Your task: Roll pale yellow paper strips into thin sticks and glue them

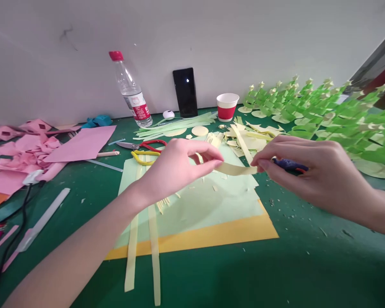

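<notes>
A short pale yellow paper strip (235,170) is stretched between my two hands, sagging slightly above the light green paper sheet (211,205). My left hand (182,167) pinches its left end between thumb and fingertips. At the other end, my right hand (301,171) pinches the strip with its fingers closed. Two long yellow strips (131,252) lie under my left forearm, running over the sheet's near edge. Behind my left hand rest scissors (147,146) with red and yellow handles, partly hidden. A dark blue handle (288,164) shows behind my right hand.
Many green paper trees (333,115) crowd the right. A phone (185,92), a bottle (133,94) and a paper cup (227,107) stand by the wall. Pink paper pieces (28,149), a white glue stick (45,220) and a black cable (21,218) lie left. An orange-yellow sheet (211,235) underlies the green one.
</notes>
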A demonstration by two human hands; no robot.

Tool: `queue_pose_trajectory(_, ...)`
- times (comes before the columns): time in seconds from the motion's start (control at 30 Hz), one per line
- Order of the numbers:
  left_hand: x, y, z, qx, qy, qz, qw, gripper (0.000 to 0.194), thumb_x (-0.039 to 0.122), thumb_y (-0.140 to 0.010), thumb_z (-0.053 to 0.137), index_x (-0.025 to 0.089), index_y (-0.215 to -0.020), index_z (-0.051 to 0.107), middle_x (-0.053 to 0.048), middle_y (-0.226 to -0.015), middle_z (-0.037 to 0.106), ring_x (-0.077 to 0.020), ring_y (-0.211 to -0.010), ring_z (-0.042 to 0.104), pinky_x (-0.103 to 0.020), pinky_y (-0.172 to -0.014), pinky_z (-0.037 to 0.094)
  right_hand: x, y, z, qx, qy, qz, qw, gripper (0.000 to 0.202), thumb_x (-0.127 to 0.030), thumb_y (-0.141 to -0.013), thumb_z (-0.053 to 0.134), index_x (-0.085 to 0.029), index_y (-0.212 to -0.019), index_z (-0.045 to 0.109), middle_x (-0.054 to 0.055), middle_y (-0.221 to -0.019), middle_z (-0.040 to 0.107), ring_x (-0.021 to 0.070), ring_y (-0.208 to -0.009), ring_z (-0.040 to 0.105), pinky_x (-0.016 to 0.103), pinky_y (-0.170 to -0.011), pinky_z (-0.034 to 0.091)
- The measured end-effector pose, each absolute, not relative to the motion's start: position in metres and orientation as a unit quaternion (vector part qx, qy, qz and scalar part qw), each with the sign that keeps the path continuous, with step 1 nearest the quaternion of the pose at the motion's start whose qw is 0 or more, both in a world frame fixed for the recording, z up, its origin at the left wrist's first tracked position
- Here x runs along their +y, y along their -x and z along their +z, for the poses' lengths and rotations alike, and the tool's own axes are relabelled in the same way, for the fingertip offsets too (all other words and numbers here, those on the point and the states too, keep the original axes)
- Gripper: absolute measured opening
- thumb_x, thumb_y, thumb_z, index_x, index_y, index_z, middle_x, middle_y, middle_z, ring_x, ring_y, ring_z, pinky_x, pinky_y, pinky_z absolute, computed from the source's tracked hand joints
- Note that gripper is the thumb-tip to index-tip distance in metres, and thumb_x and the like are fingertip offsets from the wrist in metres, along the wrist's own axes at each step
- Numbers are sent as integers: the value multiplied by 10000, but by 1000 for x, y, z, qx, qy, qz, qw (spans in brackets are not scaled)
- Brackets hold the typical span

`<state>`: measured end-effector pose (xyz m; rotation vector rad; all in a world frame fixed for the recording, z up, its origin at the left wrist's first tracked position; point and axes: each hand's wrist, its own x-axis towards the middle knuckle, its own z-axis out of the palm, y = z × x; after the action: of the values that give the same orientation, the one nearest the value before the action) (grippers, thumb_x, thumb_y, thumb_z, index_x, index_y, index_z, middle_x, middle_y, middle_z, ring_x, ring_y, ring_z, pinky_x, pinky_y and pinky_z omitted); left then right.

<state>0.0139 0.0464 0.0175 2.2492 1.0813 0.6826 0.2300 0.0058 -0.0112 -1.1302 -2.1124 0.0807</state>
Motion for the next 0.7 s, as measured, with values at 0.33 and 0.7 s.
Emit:
queue_pose_trajectory(0.33, 37, -17, 18, 356, -854, 225, 305, 115, 204, -816, 641, 225, -741, 726, 64, -712, 712, -109, -655, 618, -197, -587, 467, 2, -225, -13, -816, 439, 129, 353, 275, -427, -918, 504, -238, -840, 687, 38, -855, 668, 139, -719, 599, 221, -506, 425)
queue_pose_trajectory(0.7, 37, -18, 16, 359, -843, 216, 339, 128, 241, -841, 621, 245, -777, 732, 82, -739, 726, -99, -680, 640, -172, -572, 468, -4, -219, -20, -796, 463, 216, 324, 257, -345, -886, 551, -212, -682, 636, -32, -505, 447, 79, -455, 333, 234, -406, 223)
